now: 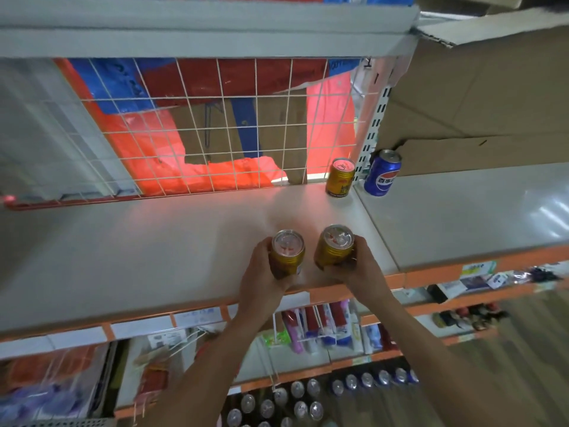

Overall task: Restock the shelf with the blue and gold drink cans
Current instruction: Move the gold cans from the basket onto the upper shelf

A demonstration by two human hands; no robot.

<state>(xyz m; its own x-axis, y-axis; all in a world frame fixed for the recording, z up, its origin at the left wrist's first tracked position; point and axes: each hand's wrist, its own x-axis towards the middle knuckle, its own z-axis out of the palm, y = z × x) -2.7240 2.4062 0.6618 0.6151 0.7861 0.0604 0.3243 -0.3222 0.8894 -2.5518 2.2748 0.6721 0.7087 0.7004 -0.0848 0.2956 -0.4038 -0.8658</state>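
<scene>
My left hand [261, 272] grips a gold can [288, 252] over the front part of the grey shelf [154, 241]. My right hand [361, 263] grips a second gold can [334, 246] just to the right of the first. Both cans are upright, tops showing. At the shelf's back right corner a third gold can [340, 177] stands against the wire mesh. A blue can [381, 173] stands on the neighbouring shelf [462, 217], just past the upright post.
A white wire grid [215, 124] backs the shelf, with red and blue bags behind it. A large cardboard box [480, 97] sits at the right rear. Lower shelves hold tubes [320, 328] and rows of cans [308, 396]. An upper shelf [200, 35] overhangs.
</scene>
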